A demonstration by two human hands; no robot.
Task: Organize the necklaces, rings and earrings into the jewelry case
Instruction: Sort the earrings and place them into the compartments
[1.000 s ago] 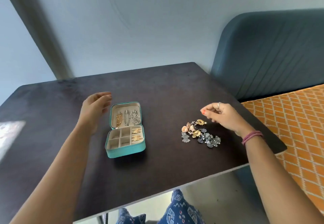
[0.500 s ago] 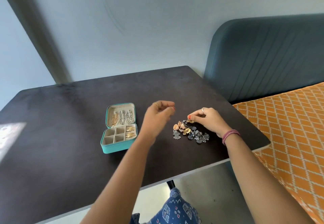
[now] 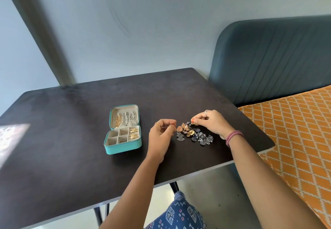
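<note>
Two bare hands work over a dark, matte rectangular table (image 3: 71, 139), both close to a small heap of gold and dark silver earrings (image 3: 194, 134) that lies toward the table's right edge, roughly midway between its near and far edges. The left hand (image 3: 162, 135) sits just left of the heap with its fingers curled inward and the fingertips drawn together beside the thumb; whether anything is pinched between them cannot be told. It wears a gold ring on one finger. The right hand (image 3: 212, 122) rests at the far side of the heap, its thumb and forefinger pressed together on a gold piece at the top of the pile, the other fingers curled; a silver ring shows on one finger and a pink band circles the wrist. A small teal zip-around jewelry case (image 3: 123, 144) lies open near the middle of the table, well left of the heap and apart from both hands. Its raised lid holds gold and silver chain necklaces (image 3: 127, 118) hanging side by side, and its base is split into cream-lined compartments, with gold earrings (image 3: 134, 133) in the right-hand ones. Beyond the table's right edge stand a blue-grey padded headboard (image 3: 272, 58) and an orange diamond-patterned bedcover (image 3: 295, 130).
</note>
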